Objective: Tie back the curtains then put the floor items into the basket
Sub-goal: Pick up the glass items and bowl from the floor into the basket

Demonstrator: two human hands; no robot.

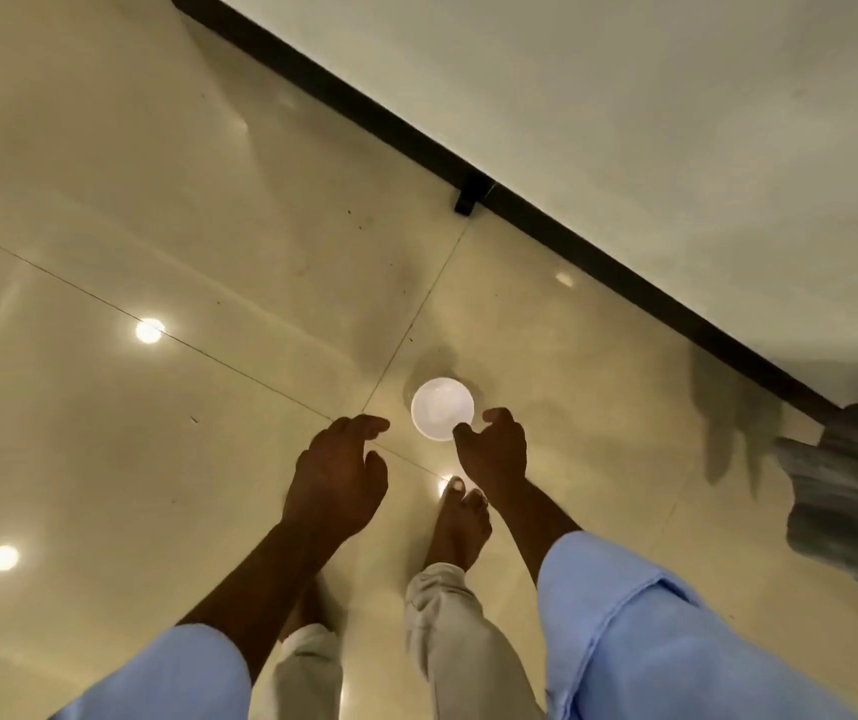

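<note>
We see a small white cup (442, 415) standing upright on the glossy beige tiled floor (156, 226), just past a bare foot (458, 522) and close to where the tile seams cross. Our right hand (494, 454) reaches down at the cup's right edge with thumb and forefinger curved apart around its rim, though we cannot tell whether they touch it yet; our left hand (335, 475) hangs just to the cup's left, fingers loosely curled and holding nothing. At the right edge we see grey curtain fabric (853, 491) near the dark baseboard (468, 168).
</note>
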